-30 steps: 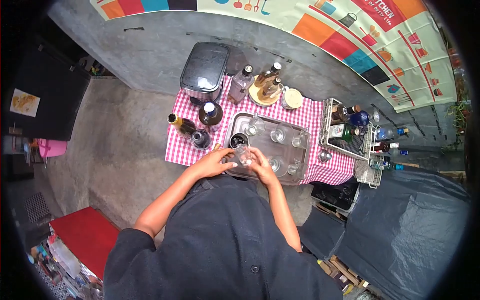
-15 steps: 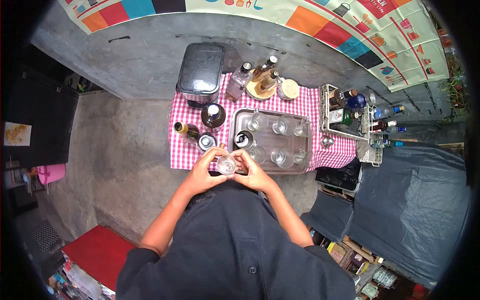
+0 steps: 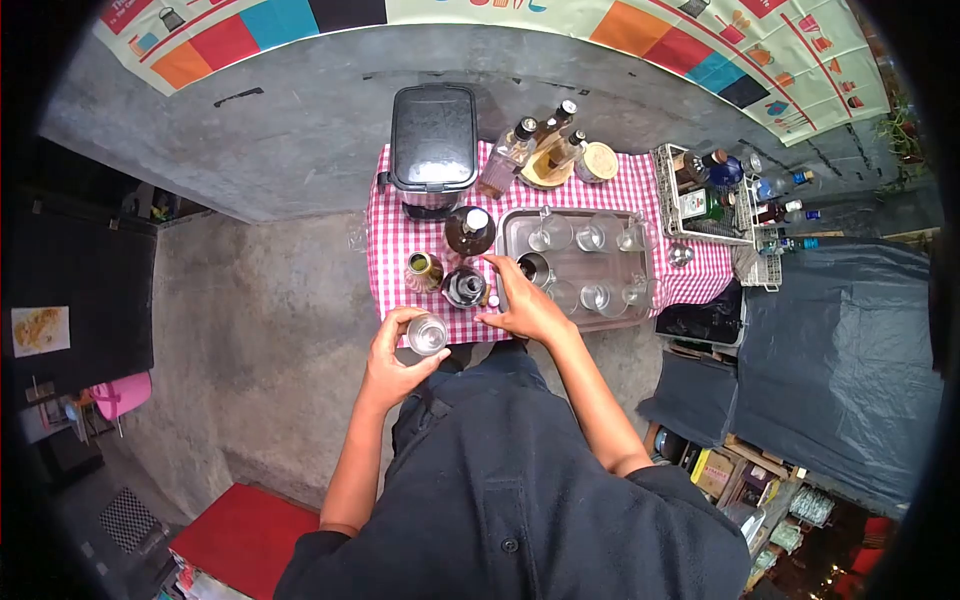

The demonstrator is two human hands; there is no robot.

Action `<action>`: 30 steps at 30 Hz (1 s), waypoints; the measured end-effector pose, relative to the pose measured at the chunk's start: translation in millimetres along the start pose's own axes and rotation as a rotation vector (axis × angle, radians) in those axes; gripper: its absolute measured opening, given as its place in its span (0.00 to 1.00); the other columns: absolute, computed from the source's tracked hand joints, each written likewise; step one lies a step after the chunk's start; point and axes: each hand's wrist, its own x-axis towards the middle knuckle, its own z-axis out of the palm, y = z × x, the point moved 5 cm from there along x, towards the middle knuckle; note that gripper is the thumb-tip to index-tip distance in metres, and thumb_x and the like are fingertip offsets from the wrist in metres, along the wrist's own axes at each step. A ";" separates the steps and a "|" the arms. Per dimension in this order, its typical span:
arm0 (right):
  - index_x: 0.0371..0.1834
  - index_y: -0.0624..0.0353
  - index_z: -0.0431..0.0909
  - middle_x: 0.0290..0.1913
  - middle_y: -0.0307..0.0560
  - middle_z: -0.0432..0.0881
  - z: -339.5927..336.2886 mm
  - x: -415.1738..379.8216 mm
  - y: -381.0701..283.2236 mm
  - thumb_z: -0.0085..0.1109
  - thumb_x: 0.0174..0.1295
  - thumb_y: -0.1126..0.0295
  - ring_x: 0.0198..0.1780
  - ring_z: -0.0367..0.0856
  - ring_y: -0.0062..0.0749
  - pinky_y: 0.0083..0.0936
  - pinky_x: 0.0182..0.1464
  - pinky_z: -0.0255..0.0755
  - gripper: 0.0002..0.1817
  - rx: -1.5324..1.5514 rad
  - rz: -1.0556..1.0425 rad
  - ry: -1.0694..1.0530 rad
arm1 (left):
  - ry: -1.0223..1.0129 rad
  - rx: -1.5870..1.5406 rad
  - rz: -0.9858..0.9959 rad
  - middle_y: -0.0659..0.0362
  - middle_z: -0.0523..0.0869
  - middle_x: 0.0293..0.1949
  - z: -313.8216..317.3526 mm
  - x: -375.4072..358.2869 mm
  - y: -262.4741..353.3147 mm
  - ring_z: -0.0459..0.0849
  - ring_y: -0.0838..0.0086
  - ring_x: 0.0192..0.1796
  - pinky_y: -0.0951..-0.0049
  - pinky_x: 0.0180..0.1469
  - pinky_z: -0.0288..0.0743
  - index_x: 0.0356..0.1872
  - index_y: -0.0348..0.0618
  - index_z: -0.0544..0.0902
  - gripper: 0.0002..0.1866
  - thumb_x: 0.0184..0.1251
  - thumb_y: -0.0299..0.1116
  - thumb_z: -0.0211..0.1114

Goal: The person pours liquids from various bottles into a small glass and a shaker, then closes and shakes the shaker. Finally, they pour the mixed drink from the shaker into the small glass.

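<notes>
Fingers of the left hand (image 3: 392, 358) wrap a small clear glass (image 3: 427, 334), held upright just off the checkered tablecloth's (image 3: 395, 235) near edge, perhaps to keep it level. The right hand (image 3: 522, 305) lies open, fingers spread, beside a dark bottle (image 3: 465, 287) and the metal tray (image 3: 635, 315) of glasses, gripping nothing.

glass (image 3: 427, 334) – clear, glossy; tray (image 3: 635, 314) – shiny metal; tablecloth (image 3: 392, 262) – checked cloth

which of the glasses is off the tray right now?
The small clear glass held in the left hand, at the table's near edge. All the other glasses stand inside the metal tray, beside the right hand.
</notes>
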 end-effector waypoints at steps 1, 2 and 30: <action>0.71 0.62 0.59 0.66 0.59 0.68 3.2 4.3 0.2 0.78 0.47 0.65 0.68 0.70 0.52 0.38 0.68 0.67 0.49 -0.001 0.002 0.002 | 0.003 0.017 0.002 0.57 0.80 0.49 -5.4 0.2 -1.7 0.81 0.74 0.53 0.71 0.59 0.74 0.52 0.39 0.73 0.27 0.50 0.20 0.75; 0.71 0.61 0.59 0.65 0.58 0.69 7.2 9.2 2.9 0.79 0.46 0.65 0.68 0.70 0.52 0.38 0.68 0.68 0.48 -0.023 0.019 -0.003 | 0.007 0.036 0.006 0.57 0.80 0.49 -10.6 0.7 -3.1 0.81 0.74 0.53 0.71 0.59 0.74 0.52 0.39 0.73 0.27 0.50 0.20 0.75; 0.62 0.59 0.68 0.55 0.50 0.82 76.0 25.8 74.5 0.84 0.38 0.67 0.58 0.81 0.39 0.32 0.61 0.74 0.45 0.139 0.036 0.228 | 0.024 0.022 -0.137 0.59 0.79 0.50 -45.4 -19.9 -16.6 0.79 0.75 0.55 0.71 0.60 0.73 0.55 0.40 0.73 0.28 0.53 0.22 0.75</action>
